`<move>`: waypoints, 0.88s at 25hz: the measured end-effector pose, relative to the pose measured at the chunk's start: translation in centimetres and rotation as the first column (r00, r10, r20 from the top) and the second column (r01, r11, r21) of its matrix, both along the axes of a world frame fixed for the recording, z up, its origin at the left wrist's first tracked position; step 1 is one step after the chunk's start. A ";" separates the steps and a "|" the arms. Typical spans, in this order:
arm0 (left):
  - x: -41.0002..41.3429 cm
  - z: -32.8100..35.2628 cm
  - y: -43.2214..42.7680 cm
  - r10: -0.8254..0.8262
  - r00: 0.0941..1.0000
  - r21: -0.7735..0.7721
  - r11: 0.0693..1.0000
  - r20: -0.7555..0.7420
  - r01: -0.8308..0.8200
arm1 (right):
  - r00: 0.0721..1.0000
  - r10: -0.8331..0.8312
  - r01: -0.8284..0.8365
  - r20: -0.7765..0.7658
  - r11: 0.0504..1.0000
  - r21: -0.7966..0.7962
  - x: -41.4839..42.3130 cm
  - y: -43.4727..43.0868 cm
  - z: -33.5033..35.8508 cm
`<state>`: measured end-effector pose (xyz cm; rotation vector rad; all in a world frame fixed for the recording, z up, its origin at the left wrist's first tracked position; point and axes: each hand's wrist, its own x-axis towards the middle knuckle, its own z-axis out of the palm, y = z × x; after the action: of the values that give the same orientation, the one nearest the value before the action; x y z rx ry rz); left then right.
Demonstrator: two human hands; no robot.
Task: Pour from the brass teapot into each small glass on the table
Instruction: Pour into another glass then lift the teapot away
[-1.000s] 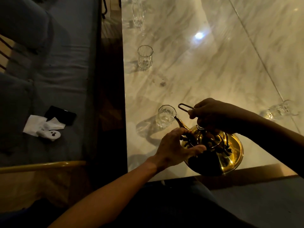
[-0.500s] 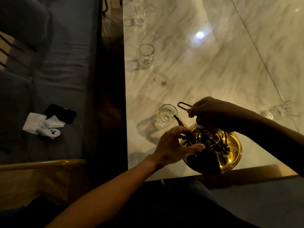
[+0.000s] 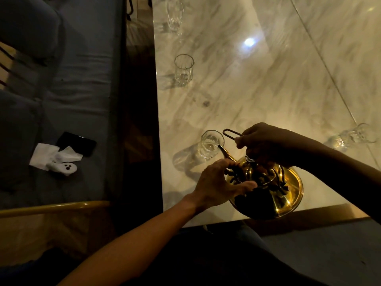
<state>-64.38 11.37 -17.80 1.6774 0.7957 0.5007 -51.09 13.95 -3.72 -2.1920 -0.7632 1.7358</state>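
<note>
The brass teapot (image 3: 274,195) is tilted left over the near table edge, its spout tip at the rim of the nearest small glass (image 3: 210,144). My right hand (image 3: 266,141) grips the teapot's wire handle from above. My left hand (image 3: 218,182) holds the pot's body just behind the spout, fingers arched over it and thumb underneath. A second glass (image 3: 184,69) stands farther along the left edge and a third glass (image 3: 175,15) at the far end. A fourth glass (image 3: 358,136) stands to the right, beyond my right forearm.
The marble table (image 3: 268,79) has its left edge close to the glasses. Beside it, a grey sofa (image 3: 78,89) carries a black phone (image 3: 77,143), white tissues (image 3: 45,155) and a small white ghost figure (image 3: 66,168).
Hardly anything differs. Both hands keep their hold and the teapot stays tilted with its spout at the nearest glass.
</note>
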 end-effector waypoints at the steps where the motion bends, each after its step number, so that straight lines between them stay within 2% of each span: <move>1: 0.0 -0.1 0.0 -0.002 1.000 0.003 1.000 -0.003 0.002 | 1.000 -0.007 0.007 -0.002 1.000 -0.001 -0.1 0.0 0.0; 6: -0.3 0.1 -0.1 -0.007 1.000 0.007 1.000 -0.004 0.007 | 1.000 0.001 -0.001 0.014 1.000 0.014 -0.2 -0.3 -0.1; 11: -0.4 0.0 -0.1 -0.014 1.000 0.046 0.999 0.002 0.014 | 0.996 0.083 -0.085 0.024 0.993 0.087 0.1 -0.7 -0.4; 16: -0.4 0.1 -0.2 -0.023 1.000 0.082 0.996 -0.001 0.023 | 1.000 -0.008 0.011 -0.027 0.996 0.092 0.4 -1.0 -0.5; 20: -0.2 0.1 -0.3 -0.005 0.999 0.093 0.996 -0.033 0.008 | 0.996 0.057 -0.064 0.069 0.993 0.101 0.5 -1.1 -0.6; 22: -0.1 0.1 -0.5 0.003 0.999 0.085 0.996 -0.037 0.000 | 0.999 0.034 -0.037 0.038 0.996 0.087 0.8 -1.1 -0.6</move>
<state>-64.45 10.86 -17.72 1.7688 0.8128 0.5118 -50.31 12.84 -4.33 -2.1699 -0.8750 1.6506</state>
